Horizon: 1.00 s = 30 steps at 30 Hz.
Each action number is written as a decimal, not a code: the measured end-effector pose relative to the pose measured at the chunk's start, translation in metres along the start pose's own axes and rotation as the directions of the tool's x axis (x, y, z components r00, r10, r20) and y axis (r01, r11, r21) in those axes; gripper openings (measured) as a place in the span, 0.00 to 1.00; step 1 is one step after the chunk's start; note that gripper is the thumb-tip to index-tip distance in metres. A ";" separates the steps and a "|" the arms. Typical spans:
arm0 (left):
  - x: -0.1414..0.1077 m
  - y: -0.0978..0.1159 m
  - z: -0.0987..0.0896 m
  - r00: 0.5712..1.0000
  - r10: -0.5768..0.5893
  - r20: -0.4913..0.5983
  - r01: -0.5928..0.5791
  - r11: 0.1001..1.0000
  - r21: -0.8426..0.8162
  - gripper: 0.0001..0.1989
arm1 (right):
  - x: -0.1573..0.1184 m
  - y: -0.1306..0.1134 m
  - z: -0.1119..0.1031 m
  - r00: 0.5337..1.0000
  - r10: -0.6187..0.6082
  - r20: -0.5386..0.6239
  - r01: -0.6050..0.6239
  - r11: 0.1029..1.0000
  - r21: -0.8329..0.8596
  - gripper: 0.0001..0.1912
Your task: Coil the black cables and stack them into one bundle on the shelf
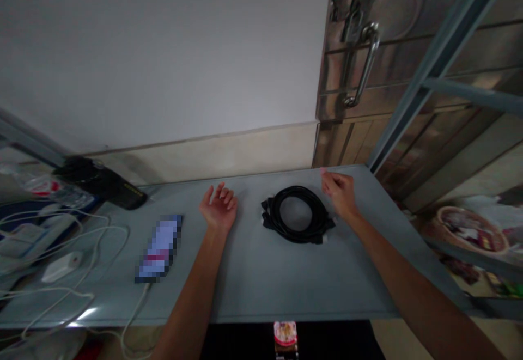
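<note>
A coil of black cable (301, 238) lies on the grey-blue tabletop, with several dark connectors around its ring and pale pieces at some ends. Left of it, my left hand (220, 207) rests palm up, its fingers apart and loosely bent, holding nothing. My right hand (341, 192) is just beyond the coil's right side, not touching it. Its fingers are curled in, and I see nothing held in them. A phone (160, 248) with a lit, blurred screen lies left of my left forearm, a white cable plugged into its near end.
A black bottle (102, 182) lies at the back left, near a clear plastic bottle (49, 183). White cables and a white charger (62, 266) crowd the left side. A metal frame post (408, 115) rises at the right, beside a basket (469, 232). A wall (183, 66) stands behind the table.
</note>
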<state>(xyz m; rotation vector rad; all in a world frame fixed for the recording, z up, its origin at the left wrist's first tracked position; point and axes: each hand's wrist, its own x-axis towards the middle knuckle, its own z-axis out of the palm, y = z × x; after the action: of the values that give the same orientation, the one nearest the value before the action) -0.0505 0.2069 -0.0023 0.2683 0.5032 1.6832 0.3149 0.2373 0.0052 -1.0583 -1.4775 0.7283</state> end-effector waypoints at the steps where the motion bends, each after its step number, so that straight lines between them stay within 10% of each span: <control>1: 0.000 0.000 0.000 1.000 0.002 0.001 -0.002 1.000 0.005 0.12 | -0.003 -0.007 -0.001 0.999 -0.036 0.025 0.037 0.999 -0.022 0.41; 3: 0.000 0.000 -0.001 1.000 0.000 -0.002 0.000 1.000 0.015 0.12 | -0.010 -0.021 0.000 0.971 -0.114 0.209 0.133 0.988 -0.081 0.39; 7: 0.000 0.001 -0.001 1.000 0.001 -0.007 -0.001 1.000 0.025 0.11 | -0.028 -0.048 0.013 0.745 -0.081 0.662 0.355 0.889 -0.290 0.37; 12: 0.001 0.000 0.001 1.000 0.000 -0.024 0.000 1.000 0.018 0.13 | -0.046 -0.061 0.033 0.602 0.114 0.790 0.462 0.758 -0.461 0.44; 20: 0.003 0.000 -0.002 1.000 0.001 0.006 -0.001 0.999 0.049 0.11 | -0.039 -0.051 0.028 0.601 0.178 0.779 0.477 0.703 -0.528 0.20; 30: 0.001 0.002 -0.002 1.000 -0.007 -0.002 0.007 1.000 0.023 0.16 | -0.018 -0.026 0.010 0.751 0.195 0.631 0.402 0.623 -0.671 0.11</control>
<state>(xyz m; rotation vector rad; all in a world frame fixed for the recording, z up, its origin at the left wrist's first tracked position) -0.0531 0.2074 -0.0034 0.2814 0.5250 1.6716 0.2992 0.2112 0.0192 -1.4001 -2.6286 0.3268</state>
